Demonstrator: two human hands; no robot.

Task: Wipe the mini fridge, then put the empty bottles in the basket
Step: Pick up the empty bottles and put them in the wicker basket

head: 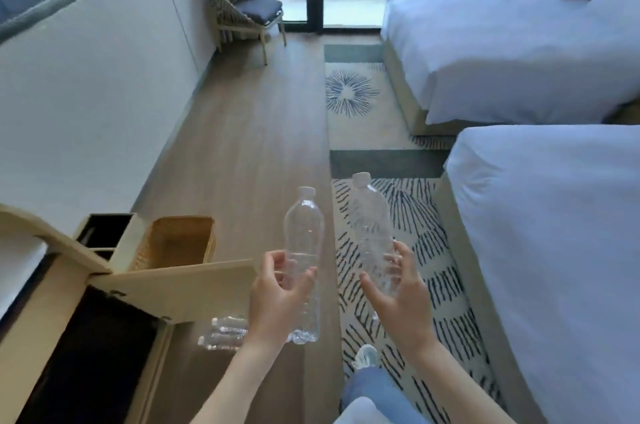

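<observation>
My left hand (280, 295) grips the lower half of a clear empty bottle (304, 229) with a white cap, held upright. In my right hand (398, 292) is a second clear empty bottle (370, 215), tilted slightly left. Both are held over the wooden floor, right of the woven basket (180, 243), which stands open and looks empty on the floor by the wall. More clear bottles (225, 332) lie on the floor below the open cabinet door (187, 288). The dark mini fridge opening (93, 354) is at lower left.
Two white beds (554, 233) line the right side, with a patterned rug (408, 250) beside them. A woven chair (242, 8) stands by the glass door at the back. A dark bin (104, 233) sits left of the basket. My knee and shoe (367, 358) are at the bottom.
</observation>
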